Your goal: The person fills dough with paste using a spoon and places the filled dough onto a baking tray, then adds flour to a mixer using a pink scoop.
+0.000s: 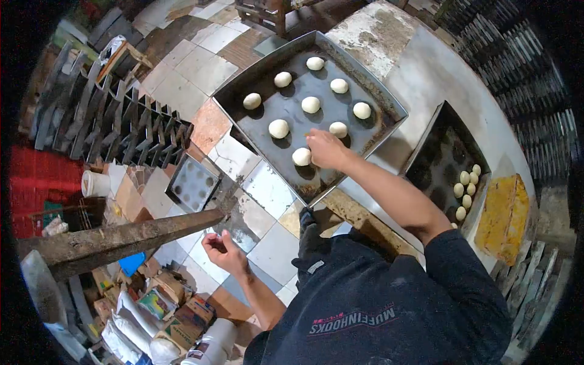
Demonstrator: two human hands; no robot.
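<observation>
Dough ball [301,157] sits at the near end of the tray [255,91], right hand [325,149] curled loosely over it, fingertips setting it in line with the spaced rows. Left hand [222,249] hangs half-closed, holding nothing visible, away over the floor.

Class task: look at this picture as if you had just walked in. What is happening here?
A person is laying dough balls on a large metal baking tray. The right hand rests on a dough ball near the tray's front edge; eight others sit spaced out. The left hand is curled, away from the tray. More dough balls wait in a second tray.
</observation>
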